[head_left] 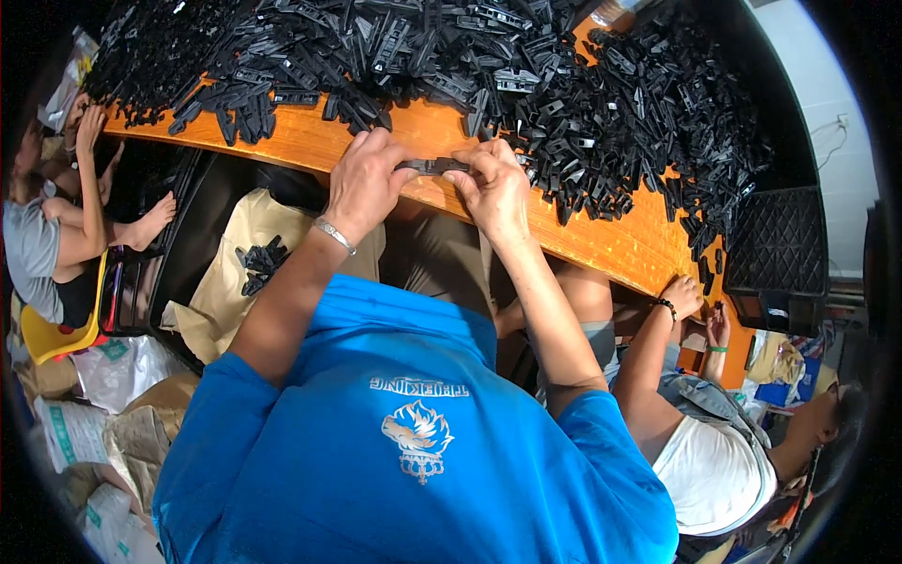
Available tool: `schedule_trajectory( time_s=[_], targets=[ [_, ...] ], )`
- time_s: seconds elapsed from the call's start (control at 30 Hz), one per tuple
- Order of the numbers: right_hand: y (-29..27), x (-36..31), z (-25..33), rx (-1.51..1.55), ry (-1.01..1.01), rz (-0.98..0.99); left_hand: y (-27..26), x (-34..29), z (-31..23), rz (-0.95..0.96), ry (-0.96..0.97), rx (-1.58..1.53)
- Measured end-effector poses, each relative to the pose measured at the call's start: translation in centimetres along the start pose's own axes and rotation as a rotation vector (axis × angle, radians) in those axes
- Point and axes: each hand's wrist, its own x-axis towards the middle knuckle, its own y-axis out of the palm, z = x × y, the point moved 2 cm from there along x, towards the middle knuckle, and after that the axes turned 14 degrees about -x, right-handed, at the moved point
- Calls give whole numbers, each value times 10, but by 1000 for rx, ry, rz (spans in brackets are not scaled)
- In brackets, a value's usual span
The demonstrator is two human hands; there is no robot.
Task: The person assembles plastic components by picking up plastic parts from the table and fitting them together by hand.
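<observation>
Hands are holding one small black clip between them, just over the near edge of the table. The left hand is pinching the clip's left end with its fingers. The right hand is pinching the right end. The clip is thin, long and flat, and it looks like hard plastic.

One silver bracelet is sitting on the left wrist. It is shiny and looks like metal.

One big pile of the same black clips is lying on the table, far too many to count. The clips are lying every which way, and the pile is stretching from the far left to the right side. The table is orange wood, smooth and shiny, with a curved edge.

One black crate is standing at the right end of the table. Its side has a diamond pattern.

One small bunch of clips is lying on a tan sack below the table.

Two other people are sitting nearby, one at the left on a yellow chair and one at the right. The right person's hand is touching the table edge.
</observation>
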Motion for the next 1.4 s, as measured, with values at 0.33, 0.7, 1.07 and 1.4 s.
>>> schedule_trajectory(
  time_s=[0.33,0.7,1.07,1.4],
  targets=[
    [9,32,3,-115,-318,53,8,10,5,-14,51,-53],
    [-23,-11,-3,-235,-185,-69,-138,-49,43,247,-213,179],
    [-41,-8,-37,-642,291,39,-62,19,24,-16,-85,147],
    [-36,-8,-36,-549,182,34,-59,30,33,-21,133,215]
  ],
)
